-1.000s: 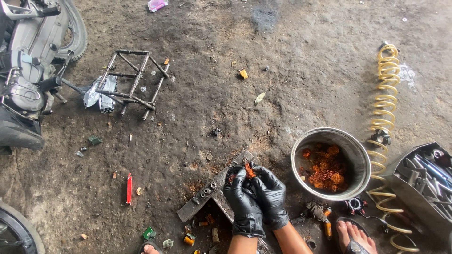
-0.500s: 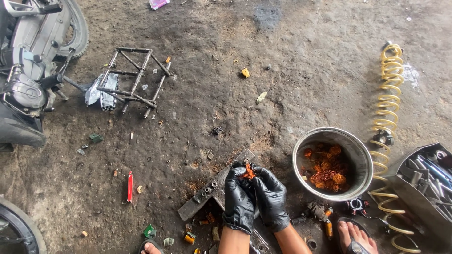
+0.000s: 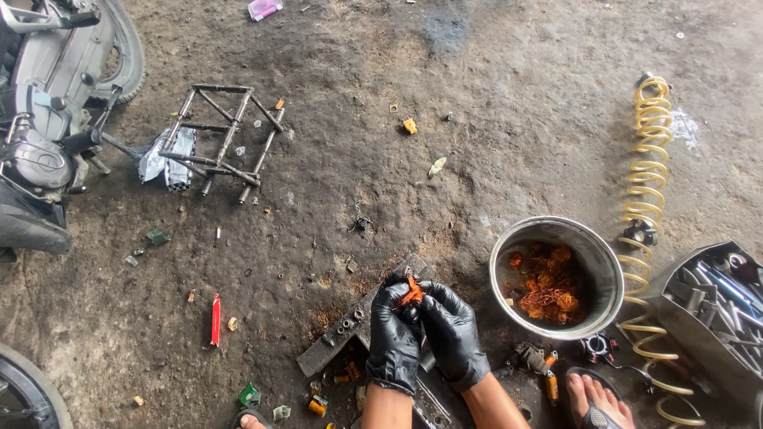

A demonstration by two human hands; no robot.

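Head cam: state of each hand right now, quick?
Left hand: closed on the small orange part, black glove on.
Right hand: gloved, closed on the same orange part from the other side.

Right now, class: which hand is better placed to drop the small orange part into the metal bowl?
Probably the right hand. It is on the side nearer the metal bowl, with bare ground between. The left hand also pinches the orange part but lies farther away.
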